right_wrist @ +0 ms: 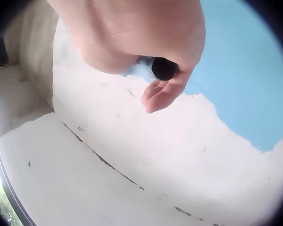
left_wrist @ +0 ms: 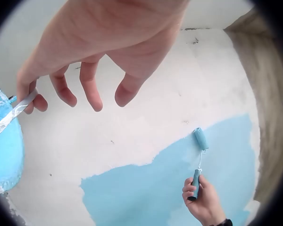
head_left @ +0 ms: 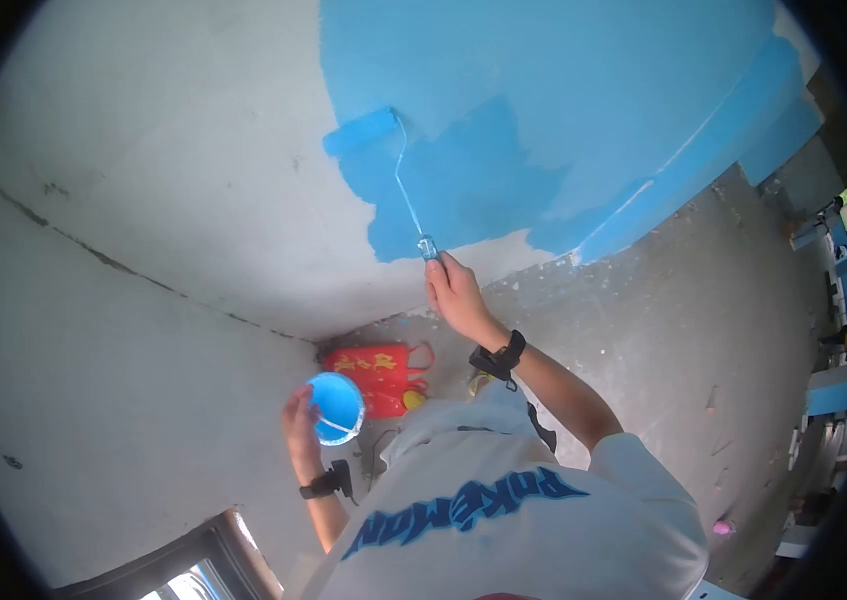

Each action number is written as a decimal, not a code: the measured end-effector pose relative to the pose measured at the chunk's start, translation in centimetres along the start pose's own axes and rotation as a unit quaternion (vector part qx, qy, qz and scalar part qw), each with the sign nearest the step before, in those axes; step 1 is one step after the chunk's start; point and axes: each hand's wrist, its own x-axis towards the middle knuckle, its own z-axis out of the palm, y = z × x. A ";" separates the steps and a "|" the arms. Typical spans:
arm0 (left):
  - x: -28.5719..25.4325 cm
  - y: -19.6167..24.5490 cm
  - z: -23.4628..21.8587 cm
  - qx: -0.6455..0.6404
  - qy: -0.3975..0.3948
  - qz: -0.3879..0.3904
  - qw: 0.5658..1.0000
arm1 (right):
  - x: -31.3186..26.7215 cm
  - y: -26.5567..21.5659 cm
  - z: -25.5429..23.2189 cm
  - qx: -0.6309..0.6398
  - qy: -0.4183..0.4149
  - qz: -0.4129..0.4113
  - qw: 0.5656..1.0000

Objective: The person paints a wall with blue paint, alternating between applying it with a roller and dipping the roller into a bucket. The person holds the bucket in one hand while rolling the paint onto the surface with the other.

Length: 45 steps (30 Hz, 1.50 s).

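In the head view my right hand [head_left: 458, 294] grips the handle of a paint roller [head_left: 364, 131]. Its blue sleeve lies against the wall [head_left: 194, 150], at the left edge of the painted blue area [head_left: 474, 170]. The right wrist view shows the dark handle end [right_wrist: 164, 69] poking out of the curled fingers. Lower left in the head view, my left hand [head_left: 302, 428] holds a small bucket [head_left: 341, 405] coated in blue paint. Seen from the left wrist, a finger hooks the white bucket handle [left_wrist: 9, 117], while the other fingers hang loosely.
A red bag [head_left: 369, 370] with yellow marks sits on the floor by the wall corner. A dark-framed window [head_left: 234, 550] is at lower left. Grey concrete floor [head_left: 624, 330] stretches to the right, with a pink object [head_left: 724, 527] on it.
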 end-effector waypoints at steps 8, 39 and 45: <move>-4.5 -2.3 4.2 -0.030 0.037 -0.043 0.998 | -0.8 5.9 -2.2 0.172 -0.047 0.130 0.975; -2.3 0.5 4.3 -0.044 0.029 -0.018 0.998 | -3.0 -1.8 -7.4 -0.138 0.025 -0.004 0.990; -2.0 0.6 4.3 -0.010 0.028 -0.021 0.999 | 1.6 -8.9 -5.6 -0.058 0.013 -0.083 0.995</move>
